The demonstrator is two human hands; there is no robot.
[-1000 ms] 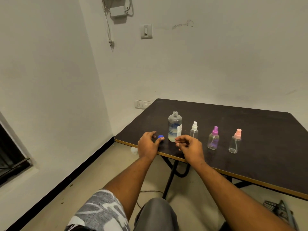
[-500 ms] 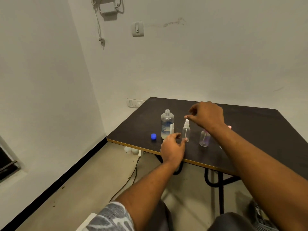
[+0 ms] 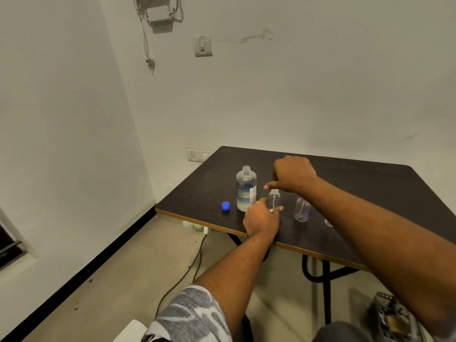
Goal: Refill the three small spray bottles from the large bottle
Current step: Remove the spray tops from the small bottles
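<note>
The large clear bottle (image 3: 246,188) stands uncapped near the front left corner of the dark table (image 3: 357,193), a little liquid in its bottom. Its blue cap (image 3: 225,206) lies to its left. Beside it on the right stands the small white-capped spray bottle (image 3: 274,201). My left hand (image 3: 261,219) holds that bottle's body from the front. My right hand (image 3: 292,175) pinches its white spray top from above. The purple-topped spray bottle (image 3: 302,211) stands further right, its top partly behind my right forearm. Only the base of the third small bottle (image 3: 328,222) shows.
The table's front edge (image 3: 197,222) runs close to the bottles. A wall socket (image 3: 197,154) sits at the table's far left corner, and a cable (image 3: 187,272) trails on the floor below. A dark object (image 3: 389,312) lies on the floor at lower right.
My left hand left the blue cap on the table and moved right to the white spray bottle's body. My right hand rose from the table's front edge to the bottle's top.
</note>
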